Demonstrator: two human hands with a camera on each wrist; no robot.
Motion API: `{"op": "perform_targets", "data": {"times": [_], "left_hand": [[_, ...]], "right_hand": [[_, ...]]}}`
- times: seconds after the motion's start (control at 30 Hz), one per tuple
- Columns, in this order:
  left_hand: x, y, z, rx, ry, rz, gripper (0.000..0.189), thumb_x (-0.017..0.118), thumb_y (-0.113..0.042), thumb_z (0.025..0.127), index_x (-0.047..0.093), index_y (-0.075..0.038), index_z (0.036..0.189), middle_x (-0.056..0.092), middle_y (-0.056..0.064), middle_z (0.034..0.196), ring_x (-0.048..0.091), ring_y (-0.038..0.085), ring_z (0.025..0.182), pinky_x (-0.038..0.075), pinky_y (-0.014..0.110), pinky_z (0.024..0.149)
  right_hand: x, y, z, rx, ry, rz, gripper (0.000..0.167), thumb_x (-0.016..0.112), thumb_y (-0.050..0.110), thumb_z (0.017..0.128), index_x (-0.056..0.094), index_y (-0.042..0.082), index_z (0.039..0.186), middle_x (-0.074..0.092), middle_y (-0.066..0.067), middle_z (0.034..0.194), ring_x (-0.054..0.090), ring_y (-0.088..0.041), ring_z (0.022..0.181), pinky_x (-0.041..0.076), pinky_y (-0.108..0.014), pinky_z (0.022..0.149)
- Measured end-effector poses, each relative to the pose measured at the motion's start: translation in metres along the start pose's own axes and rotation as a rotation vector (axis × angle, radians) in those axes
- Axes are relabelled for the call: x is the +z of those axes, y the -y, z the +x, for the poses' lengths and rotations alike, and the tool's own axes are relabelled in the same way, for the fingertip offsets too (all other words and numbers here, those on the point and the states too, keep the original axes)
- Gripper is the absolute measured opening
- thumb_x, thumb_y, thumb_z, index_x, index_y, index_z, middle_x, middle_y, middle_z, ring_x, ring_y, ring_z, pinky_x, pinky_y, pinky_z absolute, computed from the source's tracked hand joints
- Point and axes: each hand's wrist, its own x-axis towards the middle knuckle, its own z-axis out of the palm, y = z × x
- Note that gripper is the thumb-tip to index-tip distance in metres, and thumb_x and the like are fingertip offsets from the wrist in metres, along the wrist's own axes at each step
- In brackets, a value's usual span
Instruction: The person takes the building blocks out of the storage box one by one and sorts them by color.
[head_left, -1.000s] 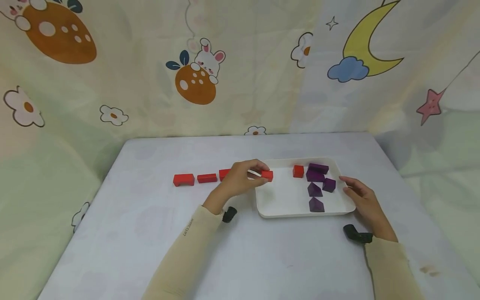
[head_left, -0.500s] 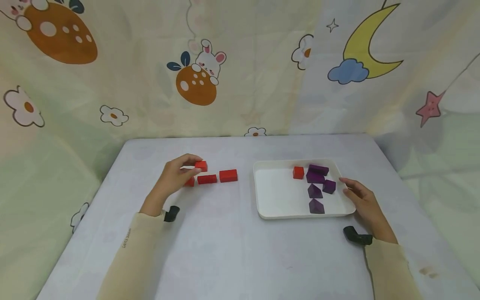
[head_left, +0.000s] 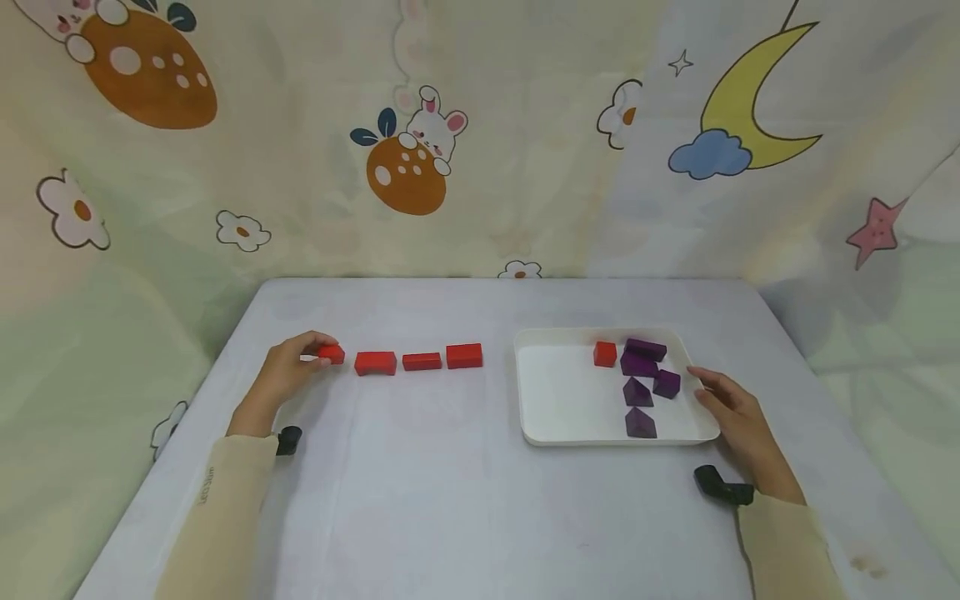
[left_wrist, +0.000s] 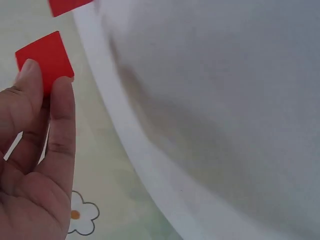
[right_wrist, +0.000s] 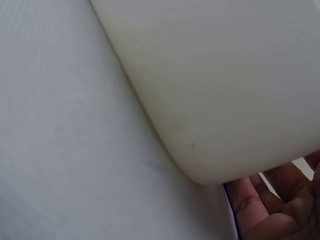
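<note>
At the left end of a row of red blocks, my left hand (head_left: 283, 372) pinches a small red block (left_wrist: 47, 60) between thumb and fingertips. A notched red block (head_left: 375, 363) lies just to its right, followed by a thin red block (head_left: 422, 362) and a thicker red block (head_left: 464, 356). My right hand (head_left: 742, 421) holds the right edge of a white tray (head_left: 570, 442), thumb at the rim. The tray carries a red cube (head_left: 604, 354) and several purple blocks (head_left: 639, 423), grouped on its right half.
A white-covered table (head_left: 450, 500) lies beneath everything. Behind it hangs a cartoon-printed curtain (head_left: 525, 167). Black wrist cameras (head_left: 288, 440) sit below each hand.
My left hand has carried the small red block leftward from over the tray, past the row, to its left end. The right hand stays at the tray's edge. The head view has shifted slightly.
</note>
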Motion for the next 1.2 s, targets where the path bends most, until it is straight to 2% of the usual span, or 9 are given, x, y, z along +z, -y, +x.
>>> {"op": "perform_targets", "data": {"times": [0.1, 0.23, 0.33, 0.57, 0.73, 0.83, 0.97, 1.07, 1.2], "left_hand": [[0.002, 0.006, 0.004, 0.0, 0.038, 0.009, 0.031, 0.07, 0.003, 0.102, 0.067, 0.001, 0.132, 0.068, 0.028, 0.131, 0.055, 0.05, 0.131, 0.046, 0.067, 0.11], [0.006, 0.009, 0.005, -0.003, 0.059, 0.019, 0.029, 0.071, 0.004, 0.1, 0.069, 0.001, 0.129, 0.071, 0.026, 0.125, 0.058, 0.049, 0.128, 0.046, 0.066, 0.109], [0.009, 0.006, 0.003, -0.014, 0.065, 0.028, 0.029, 0.071, 0.003, 0.101, 0.069, 0.001, 0.129, 0.07, 0.027, 0.127, 0.058, 0.049, 0.128, 0.046, 0.067, 0.109], [0.007, 0.0, 0.004, -0.047, 0.09, 0.04, 0.038, 0.065, 0.006, 0.102, 0.063, 0.001, 0.14, 0.062, 0.031, 0.139, 0.053, 0.052, 0.134, 0.045, 0.068, 0.113], [0.006, -0.009, 0.003, -0.064, 0.105, 0.108, 0.06, 0.056, 0.015, 0.098, 0.049, 0.0, 0.156, 0.051, 0.035, 0.152, 0.044, 0.056, 0.14, 0.043, 0.071, 0.114], [0.005, -0.028, 0.003, -0.023, 0.016, 0.163, 0.066, 0.054, 0.017, 0.097, 0.045, -0.001, 0.16, 0.045, 0.035, 0.158, 0.038, 0.059, 0.144, 0.035, 0.074, 0.118], [0.013, -0.07, 0.001, 0.097, -0.106, 0.156, 0.061, 0.056, 0.012, 0.1, 0.049, -0.002, 0.159, 0.046, 0.032, 0.16, 0.036, 0.056, 0.149, 0.029, 0.073, 0.122], [0.024, -0.103, 0.001, 0.186, -0.11, 0.068, 0.057, 0.06, 0.005, 0.103, 0.051, -0.004, 0.158, 0.049, 0.026, 0.161, 0.039, 0.049, 0.151, 0.032, 0.067, 0.124], [0.045, -0.14, 0.002, 0.243, -0.06, -0.073, 0.056, 0.066, -0.004, 0.105, 0.053, -0.008, 0.159, 0.053, 0.018, 0.16, 0.046, 0.039, 0.15, 0.04, 0.061, 0.122]], "right_hand": [[-0.001, -0.001, 0.0, 0.013, 0.004, -0.018, 0.06, 0.05, 0.039, 0.116, 0.044, 0.001, 0.162, 0.037, -0.03, 0.168, 0.037, -0.055, 0.15, 0.051, -0.043, 0.114], [-0.001, -0.001, 0.0, -0.001, 0.002, -0.003, 0.059, 0.051, 0.039, 0.116, 0.045, 0.001, 0.161, 0.037, -0.031, 0.167, 0.038, -0.056, 0.149, 0.052, -0.021, 0.102], [-0.003, -0.003, -0.004, -0.029, -0.002, 0.03, 0.057, 0.052, 0.036, 0.116, 0.045, 0.002, 0.161, 0.038, -0.031, 0.166, 0.039, -0.056, 0.147, 0.043, -0.002, 0.086], [0.0, 0.0, -0.002, -0.06, -0.009, 0.08, 0.054, 0.052, 0.031, 0.116, 0.046, 0.002, 0.161, 0.039, -0.028, 0.165, 0.047, -0.039, 0.139, 0.046, -0.002, 0.087], [-0.001, 0.001, 0.0, -0.048, -0.009, 0.067, 0.053, 0.051, 0.029, 0.117, 0.045, 0.0, 0.161, 0.04, -0.028, 0.166, 0.044, -0.044, 0.146, 0.044, -0.001, 0.088], [-0.001, 0.003, 0.001, -0.049, -0.008, 0.078, 0.053, 0.052, 0.029, 0.116, 0.046, 0.001, 0.16, 0.039, -0.028, 0.166, 0.039, -0.052, 0.148, 0.044, -0.001, 0.088], [-0.001, 0.002, 0.001, -0.039, -0.009, 0.085, 0.052, 0.052, 0.028, 0.116, 0.046, 0.0, 0.16, 0.04, -0.029, 0.166, 0.04, -0.052, 0.147, 0.043, -0.001, 0.088], [-0.001, 0.002, 0.001, -0.039, -0.009, 0.079, 0.053, 0.052, 0.028, 0.116, 0.046, -0.001, 0.16, 0.04, -0.028, 0.165, 0.039, -0.052, 0.148, 0.042, -0.001, 0.088], [-0.001, 0.002, 0.002, -0.046, -0.005, 0.072, 0.053, 0.052, 0.028, 0.116, 0.046, -0.001, 0.16, 0.04, -0.028, 0.166, 0.039, -0.052, 0.149, 0.042, -0.001, 0.089]]}}
